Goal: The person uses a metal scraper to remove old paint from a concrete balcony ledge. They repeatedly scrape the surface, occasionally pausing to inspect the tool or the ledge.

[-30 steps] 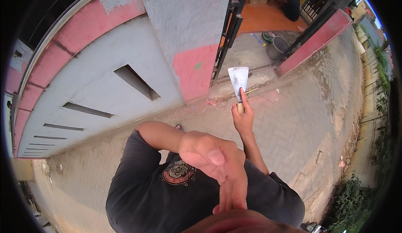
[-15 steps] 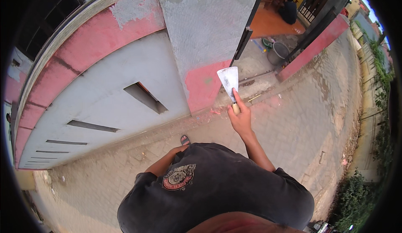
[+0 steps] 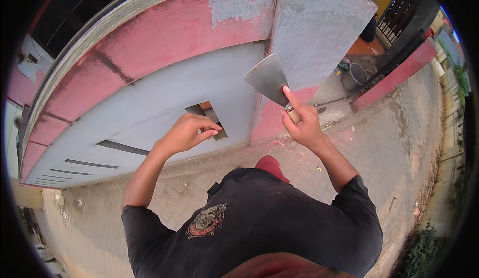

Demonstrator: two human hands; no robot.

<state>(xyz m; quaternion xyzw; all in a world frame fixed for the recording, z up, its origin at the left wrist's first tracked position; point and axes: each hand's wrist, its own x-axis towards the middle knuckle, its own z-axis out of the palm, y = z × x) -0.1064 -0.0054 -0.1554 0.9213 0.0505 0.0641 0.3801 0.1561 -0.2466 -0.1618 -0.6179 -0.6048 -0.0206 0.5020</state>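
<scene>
My right hand (image 3: 310, 131) is wrapped round the pale wooden handle of a wide scraper (image 3: 270, 81), its index finger stretched onto the metal blade. The blade points up and left, in front of the grey wall corner. My left hand (image 3: 183, 134) is raised before the low wall (image 3: 164, 91), with its fingers loosely bent and the thumb slightly apart. I see nothing in it. Just beyond its fingertips is a slanted slot (image 3: 205, 109) in the wall; whether they touch the wall I cannot tell. Pink paint (image 3: 169, 28) along the upper band has peeled to grey in places.
More narrow slots (image 3: 122, 147) run along the wall to the left. A paved lane (image 3: 369, 188) lies below and to the right. Past the wall's corner are a grey bucket (image 3: 354, 77) and a low pink wall (image 3: 394, 76). Paint flakes lie at the wall's foot.
My left hand has come up from beside my body to the wall slot. The scraper has tilted further left, and my view has shifted so the wall fills more of it.
</scene>
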